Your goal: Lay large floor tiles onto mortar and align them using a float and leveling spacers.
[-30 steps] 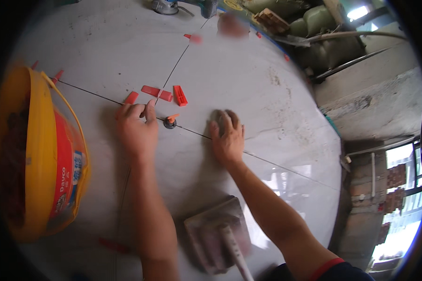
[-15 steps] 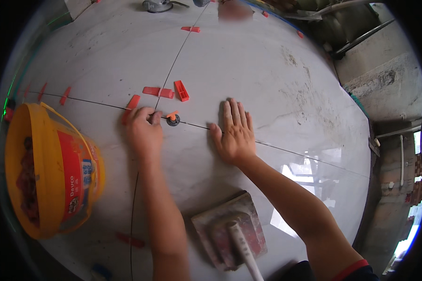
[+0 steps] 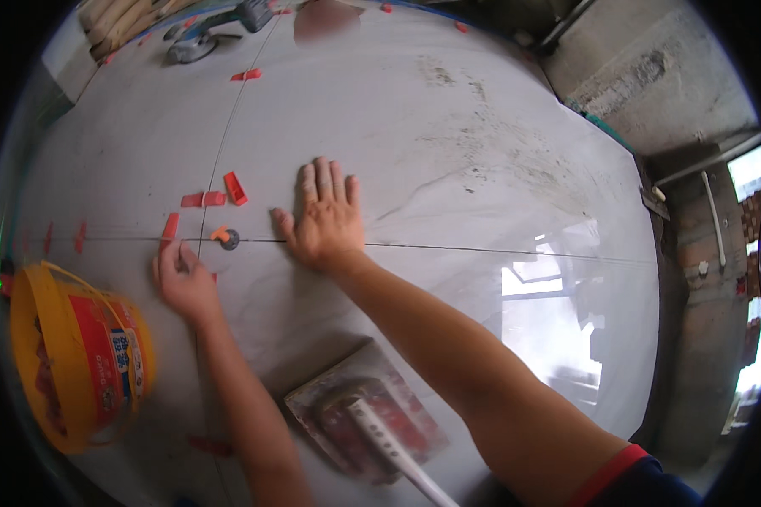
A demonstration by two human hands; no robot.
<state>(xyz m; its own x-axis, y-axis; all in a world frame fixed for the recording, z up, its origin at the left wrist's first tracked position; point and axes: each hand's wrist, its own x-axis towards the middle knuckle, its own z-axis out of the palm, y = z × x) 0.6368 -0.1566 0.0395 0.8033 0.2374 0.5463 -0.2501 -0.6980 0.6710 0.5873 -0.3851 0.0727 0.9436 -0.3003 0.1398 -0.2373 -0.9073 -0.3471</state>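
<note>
Right hand (image 3: 326,221) flat, fingers spread, on the slick, rigid floor tile (image 3: 448,152); left hand (image 3: 184,283) fingers loosely curled beside a small, light orange wedge (image 3: 170,226), best pinched by its sides.

the single head-worn fisheye camera looks steeply down from close above the tiled floor (image 3: 448,127); forearms enter from six o'clock, the hands lie near centre, and straight tile joints bend toward the rim.

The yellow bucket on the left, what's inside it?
The yellow bucket lies tipped near the left hand. Its open mouth shows a dark reddish mass, likely small pieces; their exact kind and the bottom cannot be seen.
</note>
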